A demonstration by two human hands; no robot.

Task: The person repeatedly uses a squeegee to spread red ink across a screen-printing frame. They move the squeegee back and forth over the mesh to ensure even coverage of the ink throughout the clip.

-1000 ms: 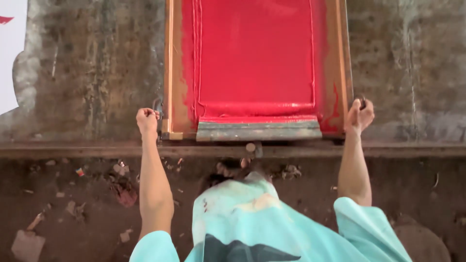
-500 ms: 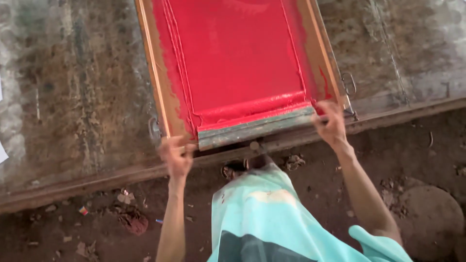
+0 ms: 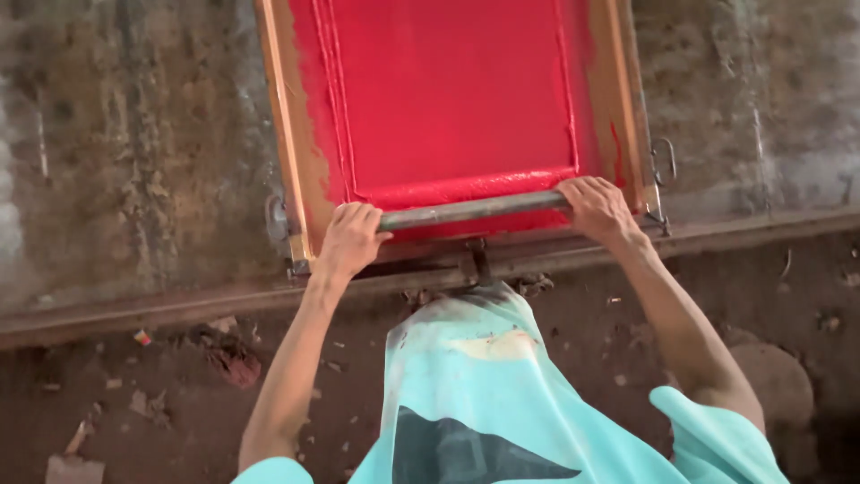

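A long, stained grey bench (image 3: 134,152) fills the upper part of the view, its near edge running as a worn rail across the picture, with a dirt floor (image 3: 161,394) strewn with small scraps below it. On the bench lies a wooden screen frame (image 3: 285,134), its mesh covered in wet red ink (image 3: 457,90) from side to side. A metal hook (image 3: 665,166) hangs off the frame's right side, and a metal bracket (image 3: 278,222) sits at its lower left corner. Across the near end of the frame, just above its bottom bar, lies the squeegee (image 3: 475,210), a grey bar-like handle with a ridge of red ink piled along its far side. The left hand (image 3: 351,237) wraps around the squeegee's left end in a closed grip, fingers curled over the top. The right hand (image 3: 598,208) closes on the right end likewise, fingers over the bar. Both forearms reach up from a turquoise garment (image 3: 502,403) at the bottom.
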